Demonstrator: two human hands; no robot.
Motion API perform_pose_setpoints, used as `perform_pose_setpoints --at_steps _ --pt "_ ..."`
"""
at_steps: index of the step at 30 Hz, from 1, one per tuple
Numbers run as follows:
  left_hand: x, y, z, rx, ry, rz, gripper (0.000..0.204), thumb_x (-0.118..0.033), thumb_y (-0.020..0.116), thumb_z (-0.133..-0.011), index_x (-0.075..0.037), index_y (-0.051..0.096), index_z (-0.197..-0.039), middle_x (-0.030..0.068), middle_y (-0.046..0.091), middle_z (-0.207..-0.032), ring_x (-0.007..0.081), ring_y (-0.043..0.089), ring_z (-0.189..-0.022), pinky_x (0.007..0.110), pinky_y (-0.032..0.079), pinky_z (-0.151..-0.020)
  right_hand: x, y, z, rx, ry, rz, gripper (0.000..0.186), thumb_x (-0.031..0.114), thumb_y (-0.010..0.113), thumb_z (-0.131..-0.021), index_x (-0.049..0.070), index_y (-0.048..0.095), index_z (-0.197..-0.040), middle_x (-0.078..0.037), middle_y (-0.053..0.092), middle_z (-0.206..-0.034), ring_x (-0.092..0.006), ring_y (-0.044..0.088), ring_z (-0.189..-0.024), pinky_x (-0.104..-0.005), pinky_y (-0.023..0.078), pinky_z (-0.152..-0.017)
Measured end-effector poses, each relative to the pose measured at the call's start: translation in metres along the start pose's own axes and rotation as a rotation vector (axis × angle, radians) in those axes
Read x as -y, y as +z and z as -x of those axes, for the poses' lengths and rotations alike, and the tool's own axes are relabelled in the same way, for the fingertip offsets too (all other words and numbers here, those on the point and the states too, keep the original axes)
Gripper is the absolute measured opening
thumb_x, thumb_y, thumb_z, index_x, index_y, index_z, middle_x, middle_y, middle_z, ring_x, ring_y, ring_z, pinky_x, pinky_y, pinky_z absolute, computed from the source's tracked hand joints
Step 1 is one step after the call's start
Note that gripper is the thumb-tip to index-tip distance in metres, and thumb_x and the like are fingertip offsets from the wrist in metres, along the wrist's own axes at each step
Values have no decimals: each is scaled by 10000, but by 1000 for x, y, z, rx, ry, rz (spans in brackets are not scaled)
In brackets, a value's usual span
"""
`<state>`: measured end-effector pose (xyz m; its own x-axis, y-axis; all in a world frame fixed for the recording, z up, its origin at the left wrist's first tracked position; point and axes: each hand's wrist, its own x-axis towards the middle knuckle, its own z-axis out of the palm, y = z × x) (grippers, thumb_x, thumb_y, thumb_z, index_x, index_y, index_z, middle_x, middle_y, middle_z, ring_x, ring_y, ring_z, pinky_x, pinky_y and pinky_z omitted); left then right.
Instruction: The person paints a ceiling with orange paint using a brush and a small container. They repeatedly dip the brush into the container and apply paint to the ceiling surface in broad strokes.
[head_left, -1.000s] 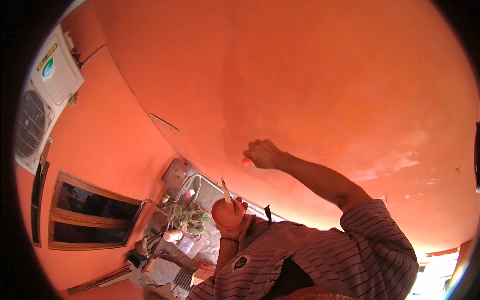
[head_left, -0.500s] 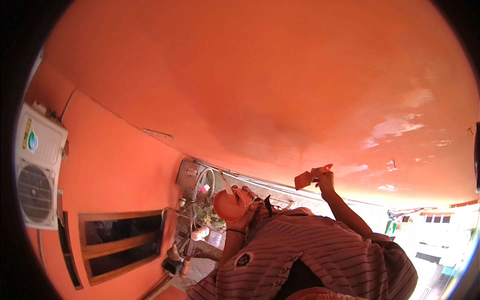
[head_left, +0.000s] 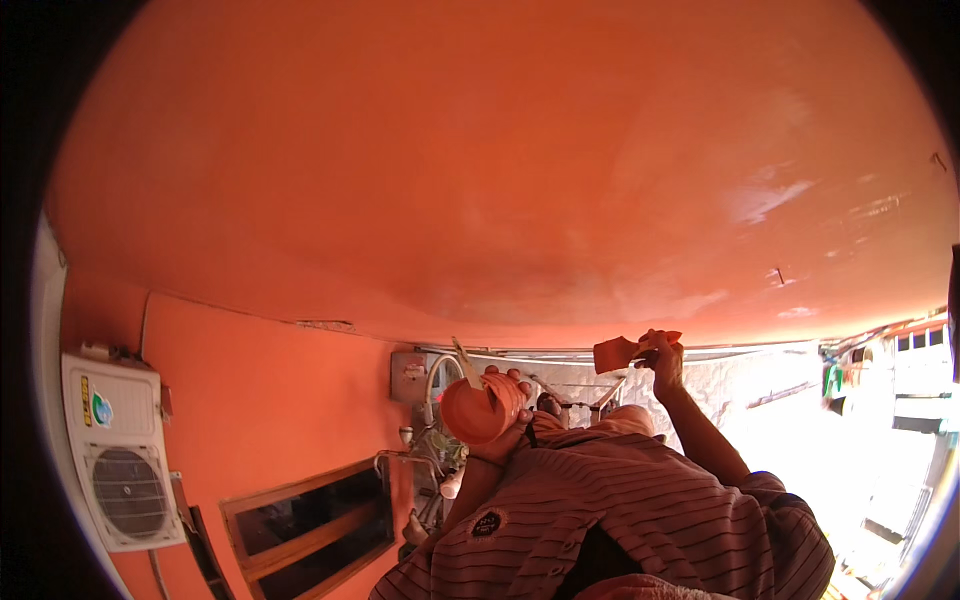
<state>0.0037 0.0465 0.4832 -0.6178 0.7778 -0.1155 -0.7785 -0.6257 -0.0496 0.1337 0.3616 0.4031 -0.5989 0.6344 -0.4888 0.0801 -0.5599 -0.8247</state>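
Observation:
My left hand [head_left: 515,425] is wrapped round an orange plastic cup [head_left: 468,418], tilted so that its mouth faces me. Out of the cup leans a pale flat stick or tool handle [head_left: 466,364]; its lower end is hidden inside. In my raised right hand [head_left: 665,362] I grip a wide-bladed putty knife [head_left: 614,354], coloured orange, with the blade pointing left. A large orange wall [head_left: 480,180] fills the view beyond both hands. Pale, shiny patches [head_left: 770,200] mark its right part. I cannot tell whether the blade touches it.
A nail [head_left: 781,276] sticks out of the wall at right. On the left are an air-conditioner unit [head_left: 118,450] and a wood-framed window [head_left: 310,525]. A grey box [head_left: 408,377], hose and pipes stand behind the cup. Bright open yard lies at right.
The whole view has shifted, so the window, air-conditioner unit and wall patches sit elsewhere in the picture. My hands keep their grips; both appear slightly further right.

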Motion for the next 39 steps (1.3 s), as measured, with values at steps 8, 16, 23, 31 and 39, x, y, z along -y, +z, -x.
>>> perform_pose_setpoints --at_steps 8,16,23,31,39 --pt "23 15 -20 17 -179 43 497 -403 595 -1029 -146 527 -1449 173 485 -1426 396 479 -1323 574 582 -884 -13 -46 20 -119 153 -353 190 157 601 -966 -1 635 -1067 -171 713 -999 -305 744 -814 -332 601 -657" --pt "32 22 -33 -30 -328 -19 522 -386 637 -1007 -132 525 -1449 176 490 -1417 393 471 -1336 574 583 -898 -99 -96 37 -102 205 -875 152 57 578 -1013 -53 615 -1112 -170 675 -1061 -266 703 -984 -334 630 -902" --pt "40 17 -38 -124 -390 29 522 -401 657 -990 -141 552 -1430 173 501 -1411 391 480 -1328 554 595 -888 -85 -86 80 119 363 -674 260 133 617 -1039 -32 594 -1239 -50 632 -972 -129 605 -855 -217 509 -708" --pt "37 22 -44 10 -477 -1 518 -411 648 -994 -159 553 -1436 173 505 -1424 388 473 -1337 568 583 -898 9 -19 99 175 58 -116 220 226 622 -1040 18 610 -1111 6 569 -813 -66 481 -632 -235 399 -545" --pt "36 20 -39 16 -462 22 505 -405 643 -992 -173 547 -1431 144 498 -1433 377 460 -1342 564 562 -902 137 78 83 15 -857 301 250 245 496 -1094 16 539 -1003 -56 503 -677 -102 448 -608 -328 383 -531"
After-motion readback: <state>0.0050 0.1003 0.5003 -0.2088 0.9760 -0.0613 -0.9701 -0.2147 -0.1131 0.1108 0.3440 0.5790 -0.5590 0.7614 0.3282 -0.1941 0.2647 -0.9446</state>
